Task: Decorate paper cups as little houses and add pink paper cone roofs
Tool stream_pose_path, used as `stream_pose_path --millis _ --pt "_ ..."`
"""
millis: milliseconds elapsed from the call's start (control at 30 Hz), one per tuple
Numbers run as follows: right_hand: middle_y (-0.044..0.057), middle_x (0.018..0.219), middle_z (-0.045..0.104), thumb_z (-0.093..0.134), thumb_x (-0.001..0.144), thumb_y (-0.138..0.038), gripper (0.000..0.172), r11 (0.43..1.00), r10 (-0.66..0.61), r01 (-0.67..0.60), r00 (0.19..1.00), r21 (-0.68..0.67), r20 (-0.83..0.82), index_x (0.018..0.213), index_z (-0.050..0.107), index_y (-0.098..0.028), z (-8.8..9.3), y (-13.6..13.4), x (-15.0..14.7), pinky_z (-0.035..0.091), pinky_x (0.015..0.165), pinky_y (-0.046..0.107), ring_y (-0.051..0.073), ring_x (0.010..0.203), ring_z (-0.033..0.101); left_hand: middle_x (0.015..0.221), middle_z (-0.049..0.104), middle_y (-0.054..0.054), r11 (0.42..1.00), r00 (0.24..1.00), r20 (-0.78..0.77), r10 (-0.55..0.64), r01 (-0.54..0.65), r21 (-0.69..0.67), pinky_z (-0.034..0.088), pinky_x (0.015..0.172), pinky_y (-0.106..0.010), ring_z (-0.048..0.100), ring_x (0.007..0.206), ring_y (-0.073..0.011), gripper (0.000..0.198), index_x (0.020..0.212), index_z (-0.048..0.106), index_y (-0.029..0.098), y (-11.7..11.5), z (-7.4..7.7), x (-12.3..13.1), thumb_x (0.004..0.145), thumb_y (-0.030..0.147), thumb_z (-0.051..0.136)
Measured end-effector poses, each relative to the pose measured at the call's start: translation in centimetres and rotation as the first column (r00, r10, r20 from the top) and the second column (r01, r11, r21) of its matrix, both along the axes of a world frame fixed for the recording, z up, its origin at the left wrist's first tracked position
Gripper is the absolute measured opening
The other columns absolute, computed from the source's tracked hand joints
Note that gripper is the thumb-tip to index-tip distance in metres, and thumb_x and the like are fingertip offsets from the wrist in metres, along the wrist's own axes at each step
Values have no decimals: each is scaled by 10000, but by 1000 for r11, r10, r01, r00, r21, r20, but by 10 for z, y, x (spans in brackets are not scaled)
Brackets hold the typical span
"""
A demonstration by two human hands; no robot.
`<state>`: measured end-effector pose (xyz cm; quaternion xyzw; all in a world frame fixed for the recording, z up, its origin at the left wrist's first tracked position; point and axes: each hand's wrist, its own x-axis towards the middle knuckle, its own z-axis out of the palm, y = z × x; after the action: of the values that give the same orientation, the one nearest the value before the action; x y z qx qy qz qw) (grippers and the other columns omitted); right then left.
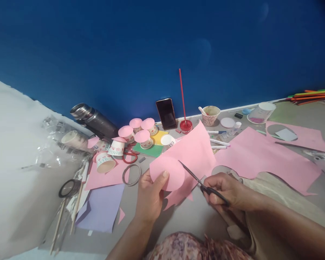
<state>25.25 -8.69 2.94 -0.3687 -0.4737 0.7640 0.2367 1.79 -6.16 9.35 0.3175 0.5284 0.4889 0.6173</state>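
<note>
My left hand (153,193) pinches a sheet of pink paper (196,155), its thumb lying on a rounded part (168,177) at the sheet's left. Black-handled scissors (193,175) are in my right hand (227,191), fingers closed round the handles. The blades reach up and left to the edge of the rounded part, where a cut runs along its right side. Below the blades a strip of the pink paper hangs down. Several small printed paper cups (146,144) with pink discs on top stand beyond my left hand.
A grey tape ring (131,175) and red-handled scissors (130,156) lie left of my hands. Purple paper (103,209) is at the lower left. A phone (165,113) leans on the blue wall near a red stick (182,95). More cut pink paper (260,155) spreads at right.
</note>
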Motion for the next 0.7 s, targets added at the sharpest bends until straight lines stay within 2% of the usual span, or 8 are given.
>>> stream_pose_path --millis 167,433,700 --pt "-24 533 604 821 718 -695 570 1000 -4 2 997 -24 -76 700 597 -172 -3 1 0 236 361 185 55 400 385 921 823 -91 1000 1000 17 -14 14 2 627 843 -408 778 907 -298 454 1020 800 147 2 -1 1 670 406 926" --pt "-25 528 596 828 694 -730 603 999 -4 1 997 -38 -80 710 598 -173 -4 1 0 234 364 190 61 401 381 926 821 -103 999 999 -5 -42 42 14 621 795 -390 777 881 -299 488 1074 792 144 4 -4 0 671 390 917" --pt "-21 536 598 813 736 -692 567 1000 -2 2 998 -12 -61 695 600 -168 -3 1 0 233 374 190 65 413 408 882 813 -83 997 997 -2 -73 73 24 623 771 -375 766 826 -268 360 967 801 154 4 -6 -5 707 380 905"
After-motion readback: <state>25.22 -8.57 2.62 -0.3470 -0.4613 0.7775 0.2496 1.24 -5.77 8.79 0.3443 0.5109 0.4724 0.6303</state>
